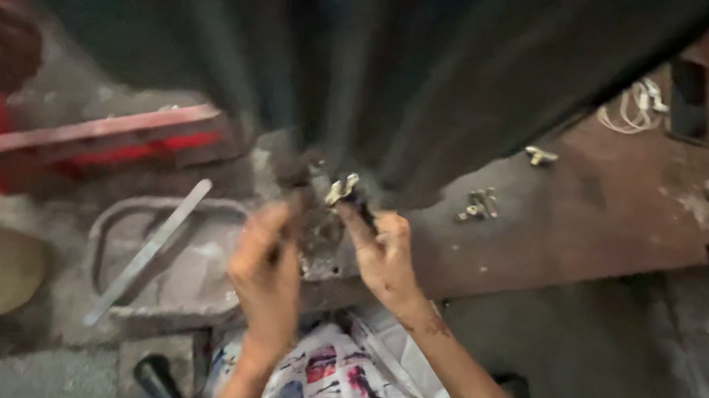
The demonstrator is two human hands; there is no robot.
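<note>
Hands at the desk's near edge: right hand point(384, 254) pinches a brass fitting point(341, 189) beneath the dark sheet point(411, 59); left hand point(266, 270) closed around a blurred part. Step: fitting.

Dark grey metal sheet point(411, 59), red bar point(76, 141), brassy wing nut point(342, 190).

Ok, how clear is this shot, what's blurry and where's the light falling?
Head view: soft all over with motion blur; the red bar at the left edge is smeared. The dark metal panel up top is in deep shadow, nearly featureless. Light falls best on the left hand, the right hand and the small brass-coloured piece at the right fingertips. No strong glare.
</note>
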